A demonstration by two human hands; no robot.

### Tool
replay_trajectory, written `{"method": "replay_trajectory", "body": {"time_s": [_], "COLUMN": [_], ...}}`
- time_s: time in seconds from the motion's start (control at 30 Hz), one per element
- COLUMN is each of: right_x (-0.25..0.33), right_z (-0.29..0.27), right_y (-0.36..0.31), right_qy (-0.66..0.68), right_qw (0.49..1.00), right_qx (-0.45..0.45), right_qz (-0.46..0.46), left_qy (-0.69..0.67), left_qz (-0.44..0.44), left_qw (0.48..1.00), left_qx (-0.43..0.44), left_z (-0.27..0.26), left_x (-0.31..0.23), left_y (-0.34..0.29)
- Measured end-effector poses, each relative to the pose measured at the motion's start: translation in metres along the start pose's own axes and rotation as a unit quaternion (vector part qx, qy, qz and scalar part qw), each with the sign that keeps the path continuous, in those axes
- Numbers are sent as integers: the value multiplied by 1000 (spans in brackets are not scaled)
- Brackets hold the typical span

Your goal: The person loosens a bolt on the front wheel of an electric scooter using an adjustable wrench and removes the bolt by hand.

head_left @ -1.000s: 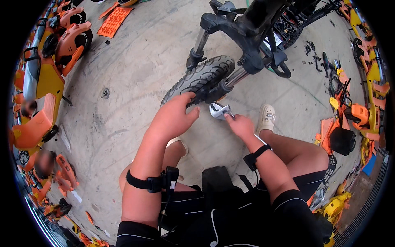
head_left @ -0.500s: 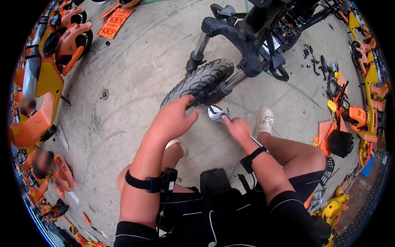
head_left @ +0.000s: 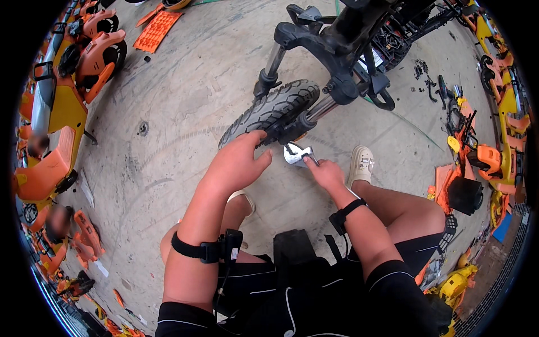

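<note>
A black scooter front end (head_left: 342, 50) stands on the concrete floor (head_left: 185, 112), with open floor to its left and orange parts (head_left: 84, 62) along the floor's left edge. The left hand (head_left: 238, 163) rests on the front tyre (head_left: 269, 112), fingers curled over its tread. The right hand (head_left: 324, 171) is closed around a silver adjustable wrench (head_left: 296, 154) just below the wheel's axle.

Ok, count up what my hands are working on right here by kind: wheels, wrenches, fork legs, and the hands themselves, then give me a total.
Wheel with black tyre: 1
Silver adjustable wrench: 1
Fork legs: 2
Hands: 2, the left hand on the tyre, the right hand holding the wrench
Total: 6
</note>
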State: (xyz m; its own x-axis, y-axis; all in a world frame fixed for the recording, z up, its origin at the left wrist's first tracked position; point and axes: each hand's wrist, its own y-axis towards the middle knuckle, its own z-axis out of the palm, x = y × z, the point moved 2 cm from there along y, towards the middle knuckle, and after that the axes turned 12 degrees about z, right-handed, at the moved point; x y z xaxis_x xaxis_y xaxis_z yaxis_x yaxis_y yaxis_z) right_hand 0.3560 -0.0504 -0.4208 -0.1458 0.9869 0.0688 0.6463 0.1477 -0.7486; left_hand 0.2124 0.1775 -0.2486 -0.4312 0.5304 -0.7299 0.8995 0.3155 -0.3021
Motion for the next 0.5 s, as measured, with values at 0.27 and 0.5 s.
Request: {"method": "replay_trajectory", "body": {"time_s": [0.27, 0.5], "right_x": [6, 5], "right_z": [-5, -3], "right_y": [-5, -6], "right_qy": [-14, -26], "right_qw": [1000, 999], "right_qx": [-12, -34], "right_qz": [11, 0], "left_qy": [6, 0], "left_qz": [1, 4], "left_qw": [1000, 1000], "left_qx": [-1, -10], "left_z": [3, 1], "left_x": [2, 0], "left_y": [1, 1]}}
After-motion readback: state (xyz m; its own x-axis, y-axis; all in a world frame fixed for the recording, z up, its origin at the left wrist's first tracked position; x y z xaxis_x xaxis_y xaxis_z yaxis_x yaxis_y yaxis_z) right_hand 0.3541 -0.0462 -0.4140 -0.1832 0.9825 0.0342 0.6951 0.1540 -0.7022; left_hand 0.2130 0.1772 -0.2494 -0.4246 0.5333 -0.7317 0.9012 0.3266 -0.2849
